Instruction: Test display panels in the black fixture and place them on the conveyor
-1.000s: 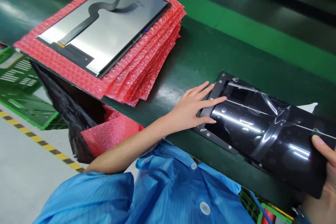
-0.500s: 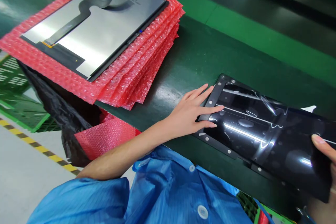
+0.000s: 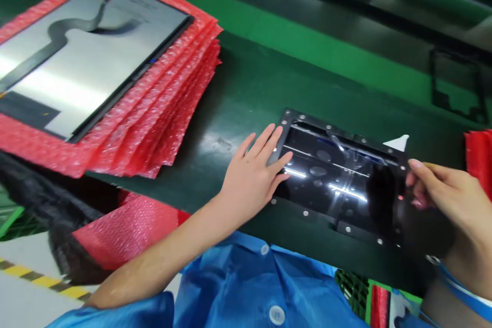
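A glossy black screen panel (image 3: 323, 166) lies flat inside a black frame (image 3: 305, 213) dotted with small round silver studs. Its surface carries wrinkles, bubble-like marks and bright light reflections. My left hand (image 3: 253, 174) rests with spread fingers over the left edge of the frame, fingertips reaching onto the panel. At the opposite end, my right hand (image 3: 442, 184) has its thumb and curled fingers pressed together beside the frame's right edge. Whatever sits between those fingertips, if anything, cannot be made out. A white tab (image 3: 397, 142) sticks out behind the frame's far edge.
A display with a ribbon cable (image 3: 63, 33) lies on stacked red bubble-wrap sheets (image 3: 184, 92) at left. Another black frame (image 3: 457, 110) and red packaging (image 3: 478, 156) are at right. The dark green table (image 3: 249, 92) ends near my blue coat (image 3: 238, 277).
The panel's right end, held in my right hand and extending past the frame before, now lies down within it. My right hand has shifted to the frame's right edge. The view has swung right.
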A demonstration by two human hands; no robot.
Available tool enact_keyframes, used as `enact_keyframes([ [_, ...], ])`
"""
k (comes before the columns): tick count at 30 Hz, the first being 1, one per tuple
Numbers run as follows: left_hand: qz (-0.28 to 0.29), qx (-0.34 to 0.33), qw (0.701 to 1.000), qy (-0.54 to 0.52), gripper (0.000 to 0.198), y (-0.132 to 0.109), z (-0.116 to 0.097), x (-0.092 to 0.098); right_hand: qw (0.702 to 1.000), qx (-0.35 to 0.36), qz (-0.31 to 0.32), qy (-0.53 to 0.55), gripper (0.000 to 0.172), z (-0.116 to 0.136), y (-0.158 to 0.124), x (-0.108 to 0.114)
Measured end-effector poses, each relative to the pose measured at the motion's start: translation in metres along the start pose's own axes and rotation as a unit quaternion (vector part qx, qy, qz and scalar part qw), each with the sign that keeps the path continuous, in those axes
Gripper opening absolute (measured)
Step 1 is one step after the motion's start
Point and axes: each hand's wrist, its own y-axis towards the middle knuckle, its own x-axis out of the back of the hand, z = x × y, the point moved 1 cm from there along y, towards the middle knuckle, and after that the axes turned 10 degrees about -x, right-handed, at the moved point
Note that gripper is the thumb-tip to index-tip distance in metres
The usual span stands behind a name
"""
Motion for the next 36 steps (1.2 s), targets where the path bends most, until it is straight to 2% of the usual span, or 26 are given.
enact_keyframes([
  [2, -0.005, -0.036, 0.999, 0.012, 0.040, 0.013, -0.028, -0.005, 0.999, -0.026, 0.029, 0.036, 0.063, 0.003, 0.005, -0.001],
  [6, 0.059, -0.204, 0.977, -0.032, 0.055, 0.042, -0.089, -0.035, 0.998, -0.031, 0.045, -0.001, 0.063, 0.003, 0.030, -0.004],
  [8, 0.096, -0.249, 0.963, -0.031, 0.056, 0.051, -0.107, -0.052, 0.997, -0.031, 0.065, -0.024, 0.060, 0.005, 0.042, -0.005],
  [10, 0.111, -0.262, 0.959, -0.015, 0.053, 0.056, -0.115, -0.064, 0.995, -0.022, 0.068, -0.075, 0.058, 0.009, 0.050, -0.006],
  [12, 0.110, -0.260, 0.959, -0.002, 0.049, 0.058, -0.117, -0.068, 0.989, -0.007, 0.058, -0.139, 0.057, 0.017, 0.052, -0.005],
  [15, 0.117, -0.262, 0.958, 0.005, 0.045, 0.061, -0.118, -0.064, 0.980, -0.008, 0.049, -0.193, 0.057, 0.028, 0.050, -0.002],
  [20, 0.138, -0.282, 0.948, -0.048, 0.040, 0.079, -0.107, -0.051, 0.987, 0.014, -0.001, -0.163, 0.053, 0.026, 0.036, -0.006],
  [22, 0.102, -0.225, 0.967, -0.059, 0.038, 0.090, -0.094, -0.048, 0.994, 0.012, -0.039, -0.105, 0.050, 0.019, 0.030, -0.010],
  [25, 0.031, -0.097, 0.995, -0.024, 0.036, 0.106, -0.072, -0.046, 0.996, -0.007, -0.081, -0.038, 0.049, 0.009, 0.023, -0.011],
  [30, 0.007, -0.043, 0.999, 0.012, 0.041, 0.122, -0.054, -0.051, 0.985, 0.002, -0.139, 0.098, 0.041, 0.003, 0.022, -0.010],
  [32, -0.018, -0.031, 0.999, 0.004, 0.040, 0.125, -0.053, -0.050, 0.975, 0.028, -0.114, 0.189, 0.044, 0.005, 0.021, -0.012],
  [36, -0.108, -0.044, 0.992, -0.045, 0.028, 0.124, -0.054, -0.035, 0.943, 0.083, -0.007, 0.321, 0.063, 0.015, 0.013, -0.022],
])
